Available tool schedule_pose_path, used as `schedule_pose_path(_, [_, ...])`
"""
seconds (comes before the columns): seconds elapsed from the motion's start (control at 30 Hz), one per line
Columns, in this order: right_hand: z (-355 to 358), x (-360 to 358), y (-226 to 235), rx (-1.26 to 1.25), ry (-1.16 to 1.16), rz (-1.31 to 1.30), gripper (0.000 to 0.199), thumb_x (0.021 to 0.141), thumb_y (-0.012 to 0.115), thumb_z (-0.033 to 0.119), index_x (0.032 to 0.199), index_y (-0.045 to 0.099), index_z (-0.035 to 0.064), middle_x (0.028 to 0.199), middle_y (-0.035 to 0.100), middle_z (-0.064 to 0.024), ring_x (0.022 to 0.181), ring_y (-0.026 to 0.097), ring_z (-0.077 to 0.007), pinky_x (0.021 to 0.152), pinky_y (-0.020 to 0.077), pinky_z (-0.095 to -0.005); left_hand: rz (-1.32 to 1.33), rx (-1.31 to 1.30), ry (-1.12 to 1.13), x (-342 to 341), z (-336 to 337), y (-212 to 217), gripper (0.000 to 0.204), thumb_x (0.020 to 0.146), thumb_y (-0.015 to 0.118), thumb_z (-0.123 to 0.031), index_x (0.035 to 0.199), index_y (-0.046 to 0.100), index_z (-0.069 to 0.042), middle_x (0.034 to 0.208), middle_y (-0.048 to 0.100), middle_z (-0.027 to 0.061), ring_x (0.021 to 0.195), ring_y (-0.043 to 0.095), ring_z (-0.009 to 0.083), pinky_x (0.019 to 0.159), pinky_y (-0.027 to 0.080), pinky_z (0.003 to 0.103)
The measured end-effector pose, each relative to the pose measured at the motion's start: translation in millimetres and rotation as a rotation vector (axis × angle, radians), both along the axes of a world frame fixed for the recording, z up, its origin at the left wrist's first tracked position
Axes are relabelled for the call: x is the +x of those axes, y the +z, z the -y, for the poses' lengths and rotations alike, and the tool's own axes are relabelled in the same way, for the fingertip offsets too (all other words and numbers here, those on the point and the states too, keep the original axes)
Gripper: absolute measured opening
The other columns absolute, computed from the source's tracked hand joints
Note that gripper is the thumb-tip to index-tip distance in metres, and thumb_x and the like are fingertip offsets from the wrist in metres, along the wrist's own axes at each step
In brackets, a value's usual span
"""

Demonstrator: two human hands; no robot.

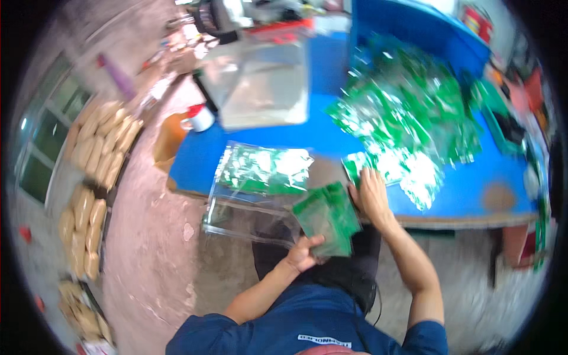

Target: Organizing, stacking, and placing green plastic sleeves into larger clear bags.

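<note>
At near edge of blue table [195,155] | left hand [303,254]: green pouches [328,218], count unclear, pinched under thumb | right hand [373,196]: one pouch [354,161] at fingertips, pinch unclear

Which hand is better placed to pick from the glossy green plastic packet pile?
Probably the right hand: it's beside the pile, while the left hand holds flat green plastic packets.

Left hand [305,254] gripping, right hand [373,194] farther forward, forearms [415,263] bare
</note>
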State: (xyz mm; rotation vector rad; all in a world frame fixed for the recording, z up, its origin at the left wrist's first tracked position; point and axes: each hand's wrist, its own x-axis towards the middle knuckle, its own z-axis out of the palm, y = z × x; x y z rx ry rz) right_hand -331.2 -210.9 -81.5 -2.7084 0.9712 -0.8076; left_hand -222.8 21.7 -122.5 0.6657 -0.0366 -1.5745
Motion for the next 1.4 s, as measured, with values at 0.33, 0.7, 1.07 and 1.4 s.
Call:
schedule_pose_path(0.33, [-54,-31,35,1.011,0.074,0.989,0.014,0.095,0.062,0.004,0.107,0.065,-0.0012,0.096,0.067,-0.0053,0.091,0.063,-0.0124,0.084,0.0514,-0.0318,-0.491,-0.23,0.052,-13,21,-21,0.053,0.087,0.068,-0.012,0.136,0.052,0.001,0.134,0.06,0.0183,0.127,0.055,0.0337,0.117,0.034,0.051])
schedule_pose_path(0.7, [10,-45,12,-0.063,-0.064,-0.064,0.07,0.087,0.069,0.051,0.134,0.054,0.0017,0.141,0.047,-0.0271,0.134,0.041,-0.0444,0.111,0.0317,-0.0558,-0.164,-0.207,0.092,22,6,-10,0.042,0.087,0.071,-0.015,0.124,0.059,0.0,0.123,0.066,0.0132,0.117,0.063,0.0295,0.104,0.049,0.046])
schedule_pose_path(1.07, [-29,-67,64,0.286,-0.054,0.545,0.016,0.089,0.07,0.015,0.089,0.066,0.0001,0.074,0.062,-0.0083,0.068,0.061,-0.0194,0.062,0.0482,-0.0326,-0.012,-0.256,0.027,18,-13,19,0.058,0.09,0.069,-0.028,0.138,0.051,-0.001,0.137,0.057,0.0163,0.122,0.057,0.0343,0.104,0.043,0.059])
schedule_pose_path(1.4, [-58,-16,62,0.838,0.101,0.14,0.04,0.099,0.058,0.033,0.094,0.07,-0.0048,0.069,0.066,-0.0116,0.061,0.061,-0.0173,0.059,0.0495,-0.0366,0.324,0.055,0.22,-35,37,28,0.057,0.098,0.063,-0.04,0.142,0.045,-0.009,0.135,0.056,0.0043,0.121,0.056,0.0211,0.102,0.048,0.042])
